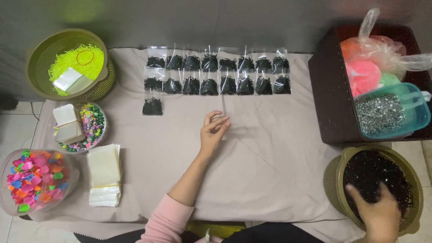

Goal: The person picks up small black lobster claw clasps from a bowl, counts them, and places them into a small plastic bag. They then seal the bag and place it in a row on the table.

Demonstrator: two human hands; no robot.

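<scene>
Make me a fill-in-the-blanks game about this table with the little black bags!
1. The right hand reaches into a green bowl full of tiny ______ pieces.
2. The left hand rests on the cloth holding ______.
3. The small bags lie in two full rows, and ______ extra bag sits alone below them.
4. The tub of silvery bits sits in a dark ______ crate.

Missing words: black; nothing; one; brown
</scene>
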